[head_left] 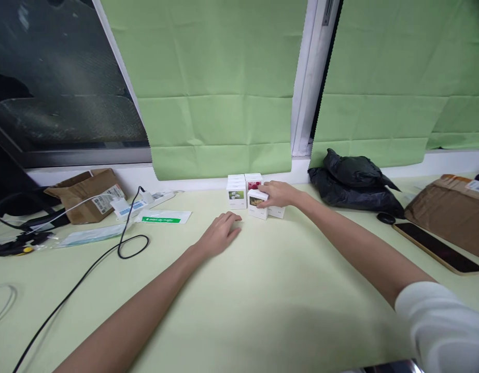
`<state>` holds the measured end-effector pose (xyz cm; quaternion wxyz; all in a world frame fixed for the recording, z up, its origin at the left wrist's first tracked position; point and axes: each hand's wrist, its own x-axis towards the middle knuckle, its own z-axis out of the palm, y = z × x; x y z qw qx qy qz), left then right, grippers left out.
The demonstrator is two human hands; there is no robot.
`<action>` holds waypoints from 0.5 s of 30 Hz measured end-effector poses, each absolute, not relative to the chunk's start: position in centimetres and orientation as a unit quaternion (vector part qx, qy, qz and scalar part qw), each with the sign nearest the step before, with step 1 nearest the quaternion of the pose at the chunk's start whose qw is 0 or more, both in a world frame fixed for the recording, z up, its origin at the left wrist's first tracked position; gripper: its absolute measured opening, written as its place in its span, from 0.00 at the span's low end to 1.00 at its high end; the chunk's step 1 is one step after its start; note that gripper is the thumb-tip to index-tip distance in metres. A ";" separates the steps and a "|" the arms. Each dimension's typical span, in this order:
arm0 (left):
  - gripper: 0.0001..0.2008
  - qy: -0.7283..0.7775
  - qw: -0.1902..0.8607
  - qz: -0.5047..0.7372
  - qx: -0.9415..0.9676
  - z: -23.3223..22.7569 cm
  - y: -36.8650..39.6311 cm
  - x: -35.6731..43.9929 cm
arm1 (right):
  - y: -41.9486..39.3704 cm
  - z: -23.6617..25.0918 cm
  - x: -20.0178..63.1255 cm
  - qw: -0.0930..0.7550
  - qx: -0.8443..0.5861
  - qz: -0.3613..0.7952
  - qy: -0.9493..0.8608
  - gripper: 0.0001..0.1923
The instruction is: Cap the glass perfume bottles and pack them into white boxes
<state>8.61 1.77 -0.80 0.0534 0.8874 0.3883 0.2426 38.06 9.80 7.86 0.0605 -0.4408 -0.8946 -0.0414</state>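
Observation:
Several small white boxes with picture labels stand together at the back of the pale green table, below the blind. My right hand (278,194) grips a white box with a yellowish picture (258,205), which stands forward of the others. Part of another white box (276,212) shows under that hand. Behind is a white box with a red picture (253,181). To its left stands a white box with a white-flower picture (236,197). My left hand (220,233) rests on the table in front of the boxes, fingers stretched out, holding nothing.
At left are an opened brown carton (86,194), a black cable (87,272), a white-and-green packet (165,216) and a power strip (161,198). At right lie black plastic bags (352,186), a phone (437,247) and a brown parcel (449,210). A green blind (220,103) hangs behind.

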 end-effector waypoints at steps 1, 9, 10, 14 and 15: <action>0.13 0.387 0.052 0.242 0.888 -0.8 1.8 8.6 | 9.7 7.9 38.0 0.058 -0.442 -0.052 -0.893 0.31; 0.13 0.381 0.041 0.238 0.893 -1.1 2.0 8.5 | 9.0 8.1 37.7 0.040 -0.458 -0.096 -0.883 0.38; 0.13 0.382 0.041 0.235 0.893 -1.1 2.0 8.5 | 9.0 8.2 37.6 0.033 -0.464 -0.093 -0.881 0.38; 0.13 0.385 0.038 0.228 0.893 -1.0 2.0 8.3 | 9.1 8.5 37.8 0.008 -0.482 -0.076 -0.873 0.35; 0.13 0.385 0.037 0.227 0.894 -0.9 2.0 8.3 | 9.1 8.6 37.9 0.007 -0.480 -0.073 -0.874 0.34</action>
